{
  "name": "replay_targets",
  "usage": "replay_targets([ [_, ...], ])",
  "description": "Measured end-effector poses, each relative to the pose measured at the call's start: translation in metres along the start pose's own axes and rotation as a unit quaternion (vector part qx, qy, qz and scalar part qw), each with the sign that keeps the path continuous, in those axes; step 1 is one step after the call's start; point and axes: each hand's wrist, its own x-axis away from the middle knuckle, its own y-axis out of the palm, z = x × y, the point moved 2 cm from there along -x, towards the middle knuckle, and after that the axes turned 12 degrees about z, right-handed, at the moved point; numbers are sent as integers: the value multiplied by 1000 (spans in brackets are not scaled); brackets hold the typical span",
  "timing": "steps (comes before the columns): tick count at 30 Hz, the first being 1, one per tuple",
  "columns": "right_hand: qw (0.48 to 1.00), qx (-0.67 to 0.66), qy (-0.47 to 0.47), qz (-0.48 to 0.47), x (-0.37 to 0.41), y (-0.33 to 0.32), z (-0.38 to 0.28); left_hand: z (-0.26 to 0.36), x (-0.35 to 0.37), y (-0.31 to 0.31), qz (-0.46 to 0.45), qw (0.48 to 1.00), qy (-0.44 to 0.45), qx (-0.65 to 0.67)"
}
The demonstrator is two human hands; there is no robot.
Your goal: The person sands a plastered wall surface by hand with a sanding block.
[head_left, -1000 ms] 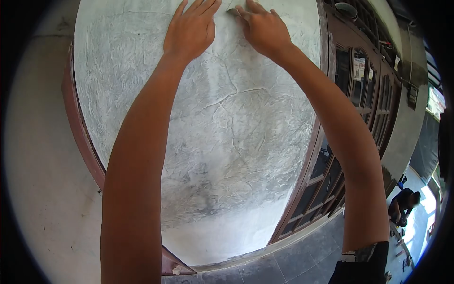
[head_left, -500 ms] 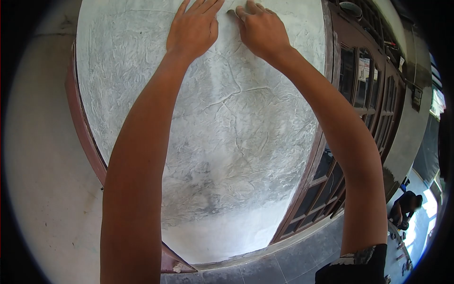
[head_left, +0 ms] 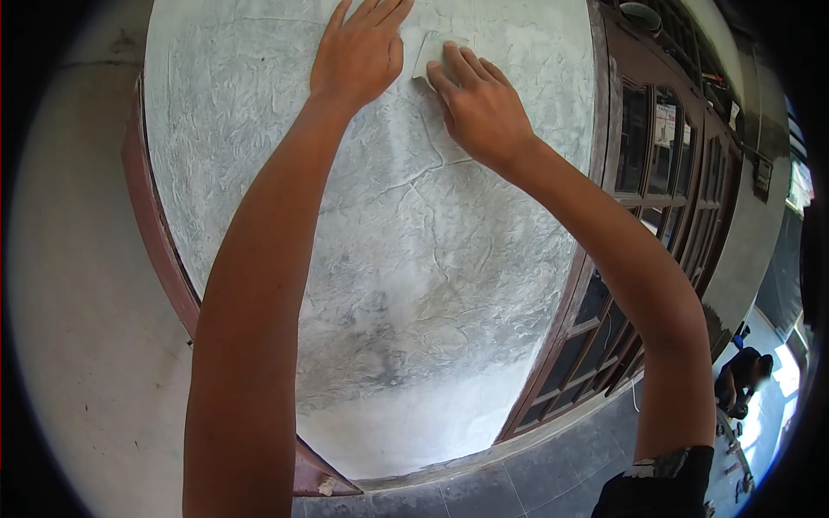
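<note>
My left hand (head_left: pixel 359 56) lies flat on the rough, whitish plastered wall (head_left: pixel 423 259), near the top of the view. Its fingers point upward, and the fingertips are cut off by the upper edge. To its right, my right hand (head_left: pixel 485 108) presses a thin grey-green sheet, which looks like sandpaper (head_left: pixel 427 62), against the same wall. The sheet's left corner curls out beside the thumb, and the fingers cover much of the rest. Raised ridges and cracks run across the plaster below both hands.
On the right is a brown wooden door frame with glass panes (head_left: pixel 652 147). A reddish-brown wooden edge (head_left: pixel 155 211) borders the wall on the left. Dark grey floor tiles (head_left: pixel 484 492) lie below. A person (head_left: pixel 741 380) crouches far off at lower right, near scattered small items.
My right hand has slid down the wall with the sheet, bringing more of the sheet into view. My left hand has stayed nearly in place.
</note>
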Motion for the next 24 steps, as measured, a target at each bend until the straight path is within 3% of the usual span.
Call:
replay_targets([
  [3,999,33,18,28,-24,9,29,-1,-2,1,-1,1000,-4,2],
  [4,997,30,69,-12,-42,12,40,-1,-1,1,-2,1000,-3,2],
  [7,995,0,88,50,-65,26,48,-2,-1,-1,-6,1000,1,2],
  [9,997,10,56,-55,-40,14,38,-1,-1,-1,-10,1000,4,7],
  [10,999,-32,34,23,-15,14,33,-1,-1,-1,-4,1000,2,7],
  [12,999,-5,34,10,17,-4,14,0,1,-1,1,1000,-1,11],
  [15,998,48,37,13,-21,12,35,-1,-4,1,4,1000,12,-9],
  [18,995,-14,73,72,-77,41,53,0,-3,-1,2,1000,10,4],
  [19,994,-14,74,74,-74,38,52,-2,-3,-1,-1,1000,11,14],
  [21,991,-39,112,-60,-51,26,45,-6,-1,-1,-4,1000,11,24],
  [22,991,-38,113,-60,-31,17,38,-5,-1,1,-3,1000,13,11],
  [24,999,-18,32,40,6,-1,16,-3,2,2,-5,1000,15,2],
])
